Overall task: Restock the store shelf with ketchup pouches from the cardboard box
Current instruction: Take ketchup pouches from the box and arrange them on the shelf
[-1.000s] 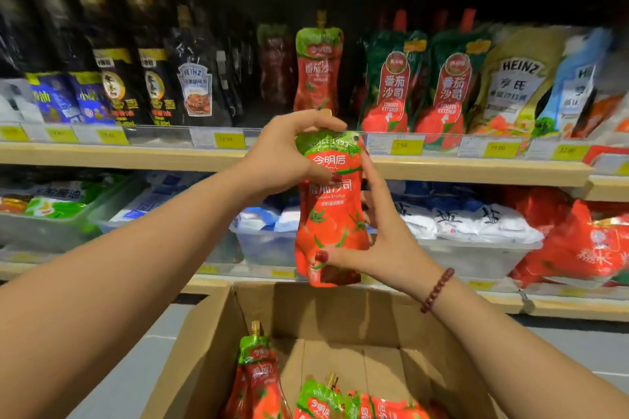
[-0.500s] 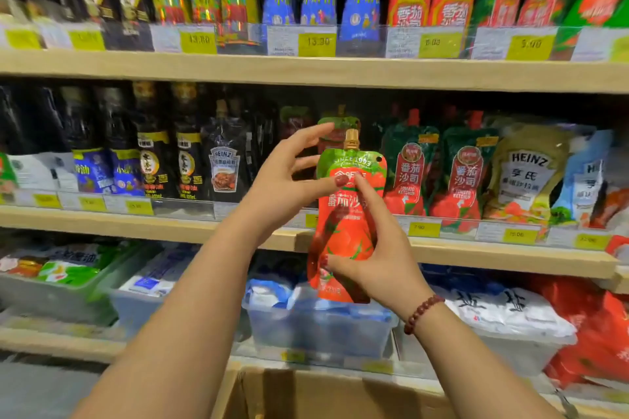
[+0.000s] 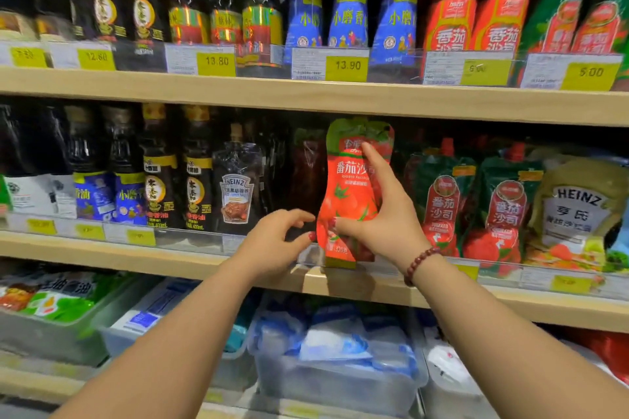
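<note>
Head camera looks at a store aisle, where the right hand (image 3: 381,214) holds a red ketchup pouch (image 3: 350,190) upright, thumb at its lower left edge and forefinger stretched up to the green top. Its base rests at the front lip of the middle shelf (image 3: 170,264). Just beside it, the left hand (image 3: 275,241) hangs loosely open, fingertips close to the pouch's lower edge; touching or not, I cannot tell. A beaded bracelet (image 3: 420,264) circles the right wrist. Dark Heinz pouch (image 3: 236,187) stands to the left, green ketchup pouches (image 3: 476,207) to the right.
</note>
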Demonstrator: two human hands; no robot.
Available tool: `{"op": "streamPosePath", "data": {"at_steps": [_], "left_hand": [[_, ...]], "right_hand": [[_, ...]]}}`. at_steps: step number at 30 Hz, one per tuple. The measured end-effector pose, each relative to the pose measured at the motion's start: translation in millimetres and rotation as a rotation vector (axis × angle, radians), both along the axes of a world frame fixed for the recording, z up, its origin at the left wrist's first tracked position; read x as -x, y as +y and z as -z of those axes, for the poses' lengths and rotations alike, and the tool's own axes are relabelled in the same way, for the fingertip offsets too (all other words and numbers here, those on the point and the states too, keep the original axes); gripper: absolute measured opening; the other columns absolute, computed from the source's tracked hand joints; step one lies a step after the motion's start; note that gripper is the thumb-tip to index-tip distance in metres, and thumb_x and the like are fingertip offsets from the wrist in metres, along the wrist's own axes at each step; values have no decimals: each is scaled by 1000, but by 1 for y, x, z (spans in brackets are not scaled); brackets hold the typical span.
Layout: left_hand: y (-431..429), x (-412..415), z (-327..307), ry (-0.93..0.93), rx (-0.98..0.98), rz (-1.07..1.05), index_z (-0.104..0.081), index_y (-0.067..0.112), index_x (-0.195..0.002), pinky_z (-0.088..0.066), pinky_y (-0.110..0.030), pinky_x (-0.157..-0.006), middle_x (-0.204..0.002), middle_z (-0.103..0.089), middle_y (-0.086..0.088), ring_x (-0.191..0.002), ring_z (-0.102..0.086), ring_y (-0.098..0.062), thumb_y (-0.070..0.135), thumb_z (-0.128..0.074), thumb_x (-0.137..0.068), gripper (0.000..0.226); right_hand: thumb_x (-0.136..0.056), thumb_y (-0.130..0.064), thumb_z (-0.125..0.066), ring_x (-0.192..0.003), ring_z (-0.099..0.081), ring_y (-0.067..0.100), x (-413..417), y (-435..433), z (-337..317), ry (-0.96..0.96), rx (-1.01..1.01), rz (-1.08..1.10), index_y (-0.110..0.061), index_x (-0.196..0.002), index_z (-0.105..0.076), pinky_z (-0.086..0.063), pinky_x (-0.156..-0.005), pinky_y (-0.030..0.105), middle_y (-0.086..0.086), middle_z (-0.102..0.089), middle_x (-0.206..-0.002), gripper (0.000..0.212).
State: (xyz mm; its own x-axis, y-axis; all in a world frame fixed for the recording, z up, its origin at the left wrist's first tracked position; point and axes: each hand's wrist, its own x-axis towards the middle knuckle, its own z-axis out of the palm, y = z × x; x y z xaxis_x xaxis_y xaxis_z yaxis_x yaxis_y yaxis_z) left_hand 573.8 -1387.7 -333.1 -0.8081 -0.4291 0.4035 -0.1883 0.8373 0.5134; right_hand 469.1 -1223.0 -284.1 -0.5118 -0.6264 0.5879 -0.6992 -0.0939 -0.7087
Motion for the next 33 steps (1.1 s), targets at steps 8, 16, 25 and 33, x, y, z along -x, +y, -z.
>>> {"op": "streamPosePath", "data": {"at_steps": [8,16,25,33], "left_hand": [[-11,6,23,40,139,-86,-71,33,-87,-33,-27,-68,-79,-63,11,-81,-55,-10,46,-57,-87,19],[-12,10,36,176,257,-118,-68,29,-82,-18,-30,-65,-69,-48,14,-76,-45,-10,46,-53,-89,23],[-9,8,37,203,243,-107,-69,31,-86,-18,-29,-67,-76,-56,13,-79,-46,-10,46,-52,-90,24],[-4,5,35,192,198,-117,-70,33,-88,-23,-30,-68,-70,-49,12,-79,-46,-14,46,-52,-90,22]], "right_hand": [[-53,-24,-81,-84,-59,6,24,-60,-1,90,42,191,-56,-130,-28,-48,-65,15,-23,-48,-95,99],[-70,-32,-73,-48,-48,8,37,-111,28,44,-376,330,-28,-61,-44,-32,-40,19,-7,-50,-53,31],[-77,-45,-69,-80,-57,12,34,-112,38,186,-486,99,-18,-112,-49,-42,-61,18,-3,-57,-91,48],[-70,-21,-79,-114,-52,21,30,-94,36,290,-413,19,-65,-131,15,-49,-90,33,6,-47,-130,120]]}}
